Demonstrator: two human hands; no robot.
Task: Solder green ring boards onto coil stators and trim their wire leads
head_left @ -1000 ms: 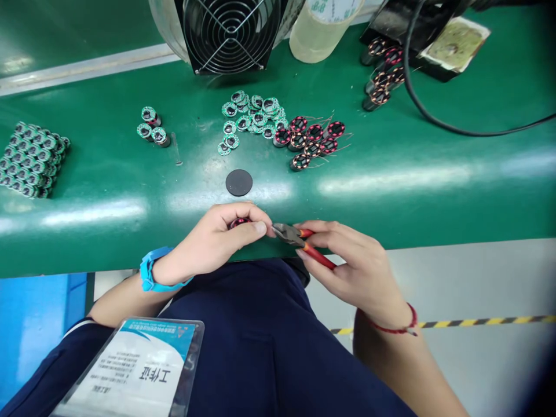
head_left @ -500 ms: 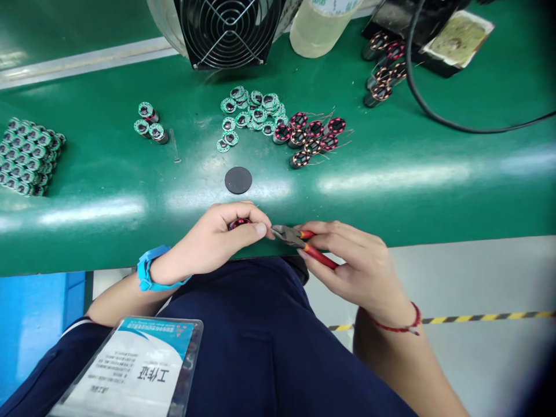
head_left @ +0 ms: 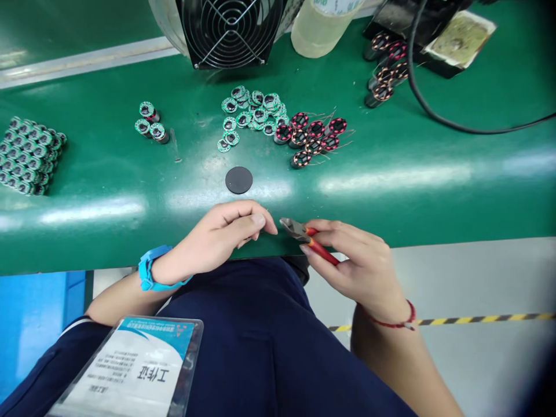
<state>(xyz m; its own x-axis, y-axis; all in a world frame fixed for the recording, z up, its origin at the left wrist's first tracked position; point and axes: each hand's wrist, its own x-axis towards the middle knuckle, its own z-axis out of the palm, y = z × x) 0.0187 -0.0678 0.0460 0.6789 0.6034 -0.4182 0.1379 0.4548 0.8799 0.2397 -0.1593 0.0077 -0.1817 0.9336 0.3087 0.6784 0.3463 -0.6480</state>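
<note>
My right hand [head_left: 354, 263] is closed around the red handles of a pair of diagonal cutters [head_left: 295, 230], whose jaws point left. My left hand [head_left: 234, 231] lies just left of the jaws, apart from them, with thumb and fingers curled together. The small wound motor stator seen in it a moment ago is hidden by the fingers now. Ahead of the hands lies a flat black disc [head_left: 238, 180]. Beyond it are a loose heap of small round green circuit boards [head_left: 259, 114] and a cluster of wound stators [head_left: 313, 133] with thin wire ends sticking out.
Stacked board-topped stators [head_left: 28, 156] stand at the far left, with three more [head_left: 152, 124] nearer. A black fan [head_left: 232, 29] and a pale bottle [head_left: 321, 29] stand at the back. More stators [head_left: 380, 92], a sponge tray [head_left: 460, 40] and a black cable [head_left: 456, 124] are at right.
The cutters have drawn slightly up and away from my left fingertips. My left hand has turned, so the stator in it no longer shows.
</note>
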